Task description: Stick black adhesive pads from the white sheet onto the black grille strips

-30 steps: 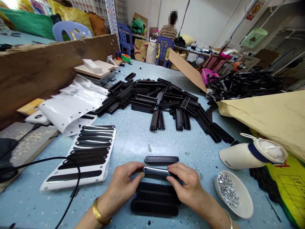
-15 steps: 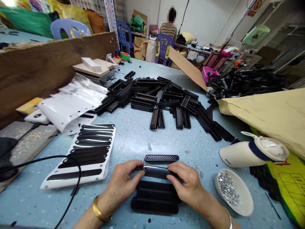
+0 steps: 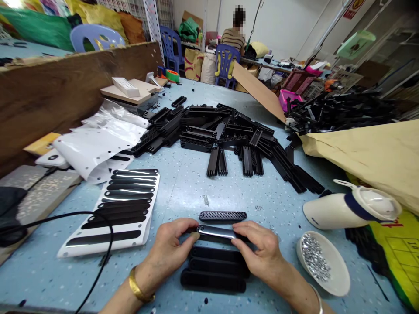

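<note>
My left hand (image 3: 170, 250) and my right hand (image 3: 260, 250) pinch the two ends of a glossy black oblong strip (image 3: 215, 232) just above the blue table. Each hand's fingers are closed on it. Right beyond it lies a perforated black grille piece (image 3: 223, 216). Under my hands sit three black oblong pieces (image 3: 214, 270) side by side. A white backing sheet (image 3: 114, 211) with rows of black oblong stickers lies to the left.
A heap of black plastic grilles (image 3: 225, 135) fills the table's middle. A white bowl of small shiny bits (image 3: 322, 264) and a toppled white jug (image 3: 350, 209) sit right. A black cable (image 3: 65, 218) curls at left. A seated person (image 3: 233, 39) works far behind.
My hands have kept their grip on the strip and barely moved; the strip tilted slightly, so its shine shifted.
</note>
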Tool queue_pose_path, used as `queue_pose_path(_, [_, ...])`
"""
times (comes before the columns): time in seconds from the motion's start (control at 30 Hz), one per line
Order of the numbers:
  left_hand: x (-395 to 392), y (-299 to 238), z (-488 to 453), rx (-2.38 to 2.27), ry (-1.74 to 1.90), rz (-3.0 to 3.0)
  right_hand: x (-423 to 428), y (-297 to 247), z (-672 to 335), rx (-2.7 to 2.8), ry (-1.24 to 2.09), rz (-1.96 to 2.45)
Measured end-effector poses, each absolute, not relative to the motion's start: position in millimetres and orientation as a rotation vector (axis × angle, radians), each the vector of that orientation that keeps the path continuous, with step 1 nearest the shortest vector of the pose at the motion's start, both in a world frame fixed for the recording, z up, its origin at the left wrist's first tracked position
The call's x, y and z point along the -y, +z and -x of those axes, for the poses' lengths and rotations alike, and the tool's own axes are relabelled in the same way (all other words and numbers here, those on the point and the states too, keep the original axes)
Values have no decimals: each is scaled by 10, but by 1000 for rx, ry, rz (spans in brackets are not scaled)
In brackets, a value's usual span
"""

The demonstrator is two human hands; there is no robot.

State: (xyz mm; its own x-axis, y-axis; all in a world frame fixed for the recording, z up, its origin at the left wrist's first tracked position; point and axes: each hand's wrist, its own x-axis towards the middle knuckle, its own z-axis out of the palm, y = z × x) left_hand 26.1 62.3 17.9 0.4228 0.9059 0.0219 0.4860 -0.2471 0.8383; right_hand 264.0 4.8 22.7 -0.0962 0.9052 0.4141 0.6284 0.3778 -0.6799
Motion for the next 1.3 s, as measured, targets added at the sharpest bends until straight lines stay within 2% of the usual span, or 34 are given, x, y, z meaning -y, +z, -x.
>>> queue_pose_path(1.3, [-618, 151, -252, -1195, 688, -1925, -54, 146, -2619, 1827, 498, 1357])
